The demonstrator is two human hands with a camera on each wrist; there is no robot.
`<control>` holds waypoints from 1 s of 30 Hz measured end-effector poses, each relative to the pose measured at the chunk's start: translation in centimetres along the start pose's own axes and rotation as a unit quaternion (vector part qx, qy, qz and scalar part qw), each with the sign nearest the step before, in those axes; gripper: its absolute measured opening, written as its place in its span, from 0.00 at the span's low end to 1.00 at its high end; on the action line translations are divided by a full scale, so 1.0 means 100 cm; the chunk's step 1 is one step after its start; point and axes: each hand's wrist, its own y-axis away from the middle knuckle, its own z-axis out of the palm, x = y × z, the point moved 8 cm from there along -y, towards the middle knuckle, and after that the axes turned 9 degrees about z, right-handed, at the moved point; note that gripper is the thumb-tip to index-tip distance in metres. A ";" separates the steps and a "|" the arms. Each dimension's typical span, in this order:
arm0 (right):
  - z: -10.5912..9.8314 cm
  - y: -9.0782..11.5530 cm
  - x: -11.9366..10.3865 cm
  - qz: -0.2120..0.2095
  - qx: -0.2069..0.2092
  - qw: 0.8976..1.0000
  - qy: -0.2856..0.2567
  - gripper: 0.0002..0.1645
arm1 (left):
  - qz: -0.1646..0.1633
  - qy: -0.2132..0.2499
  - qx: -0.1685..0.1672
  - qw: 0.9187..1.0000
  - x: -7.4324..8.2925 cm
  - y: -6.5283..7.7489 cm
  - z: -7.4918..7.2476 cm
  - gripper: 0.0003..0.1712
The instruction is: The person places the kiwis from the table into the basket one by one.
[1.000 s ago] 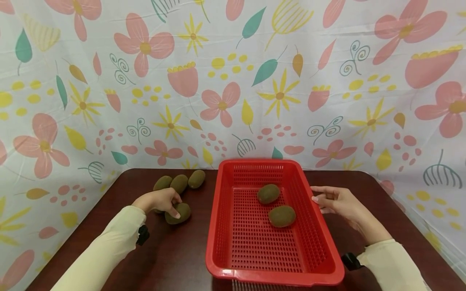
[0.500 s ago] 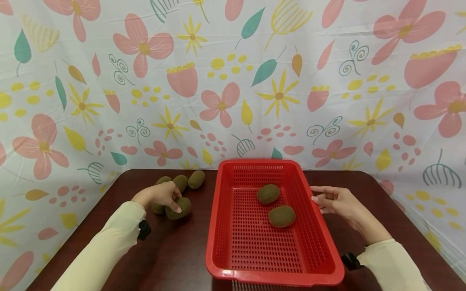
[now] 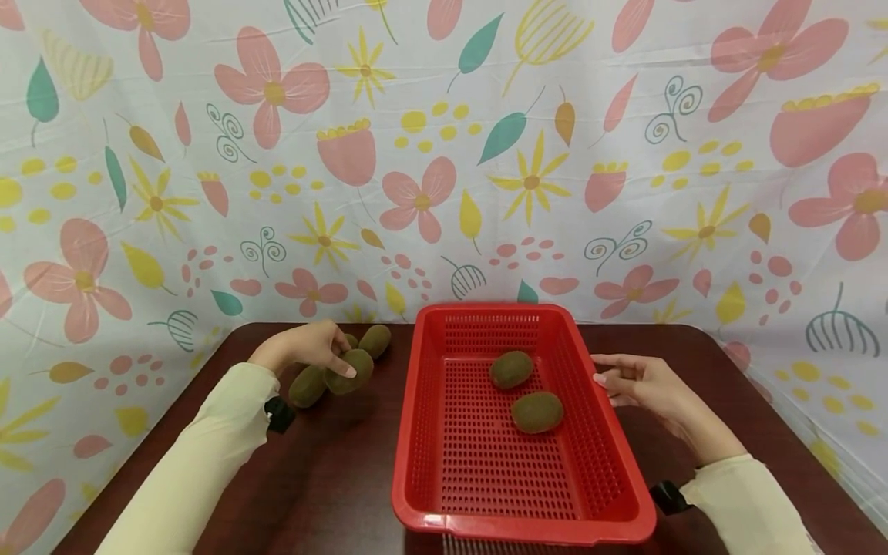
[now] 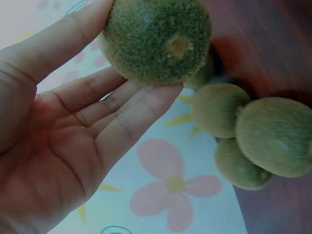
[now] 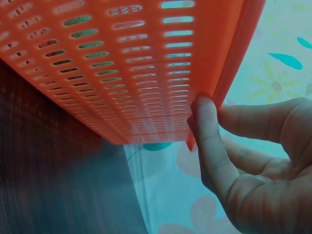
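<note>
head view. red slotted basket (image 3: 527,528), standing on a dark reddish-brown table (image 3: 333,478); contents, two: a farther kiwifruit (image 3: 512,370) and a nearer kiwifruit (image 3: 537,412), both toward the basket's right side. left hand (image 3: 305,348), to the left of the basket and apart from it: grasping the held kiwifruit (image 3: 352,374), thumb on its near side. loose kiwifruit (image 3: 375,341), several, about that hand and partly hidden by it. right hand (image 3: 648,389), at the basket's right rim, thumb and index fingertip touching it. cream sleeves (image 3: 201,462), with black wrist devices (image 3: 280,414). behind, a white cloth (image 3: 444,100) printed with flowers and leaves.

left wrist view. held kiwifruit, brown scar facing the lens, between thumb and fingers, palm uncovered. alongside, three loose kiwifruit close together; a fourth partly behind the held one.

right wrist view. basket's outer wall, rows of elongated slots, greenish patches showing through some. thumb and finger at the rim; whether they pinch it or merely rest there, cannot tell.
</note>
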 end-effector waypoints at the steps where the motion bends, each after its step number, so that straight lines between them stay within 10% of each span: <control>1: 0.000 0.000 0.000 0.001 0.001 1.000 0.001 0.38 | -0.001 0.004 0.001 1.000 0.003 0.000 -0.002 0.26; 14: -0.001 -0.003 0.002 0.001 0.002 1.000 0.006 0.38 | 0.012 0.015 0.033 0.999 0.042 -0.013 -0.030 0.21; 30: -0.001 -0.003 0.002 -0.001 0.000 1.000 0.007 0.38 | 0.039 0.068 0.022 0.997 0.107 -0.050 -0.026 0.11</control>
